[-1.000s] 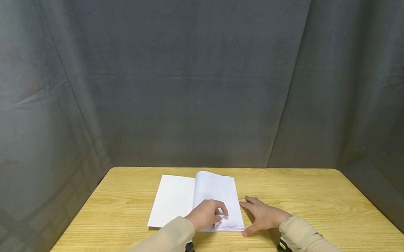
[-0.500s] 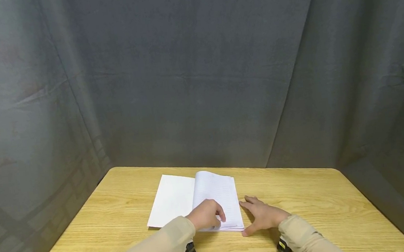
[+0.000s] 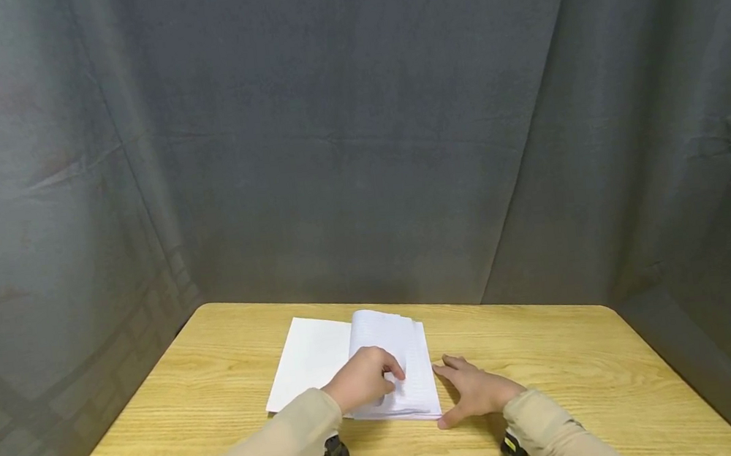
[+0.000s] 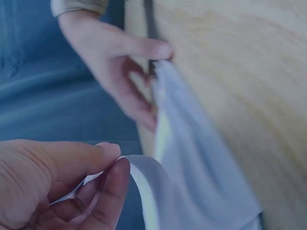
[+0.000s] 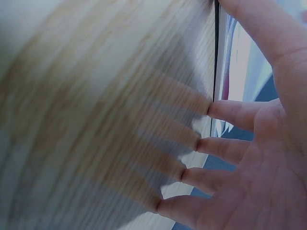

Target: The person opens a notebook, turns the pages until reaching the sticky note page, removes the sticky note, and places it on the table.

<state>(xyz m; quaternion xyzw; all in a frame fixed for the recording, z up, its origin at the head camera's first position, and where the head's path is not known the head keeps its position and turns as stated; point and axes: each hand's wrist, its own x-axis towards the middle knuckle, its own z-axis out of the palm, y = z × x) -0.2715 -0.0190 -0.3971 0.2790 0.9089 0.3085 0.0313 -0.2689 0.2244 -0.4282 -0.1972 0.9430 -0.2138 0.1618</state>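
Note:
An open notebook [image 3: 311,362] lies on the wooden table, its white left side flat and its lined pages [image 3: 378,331] on the right. Over the pages, my left hand [image 3: 360,379] pinches one page between thumb and fingers. Up close in the left wrist view, that page [image 4: 152,179] curves away from the pinch. My right hand [image 3: 480,391] rests beside the notebook's right edge, thumb near the lower right corner and fingers spread. In the right wrist view its fingertips [image 5: 211,109] touch the tabletop.
The pale wooden table [image 3: 592,382] has rounded far corners. Grey cloth [image 3: 331,143] hangs behind it and at both sides. A small black device [image 3: 336,453] is strapped at the left wrist, and another [image 3: 513,449] at the right.
My left hand has moved slightly up and left, lifting a page that now bends toward the spine. The right hand has stayed in place.

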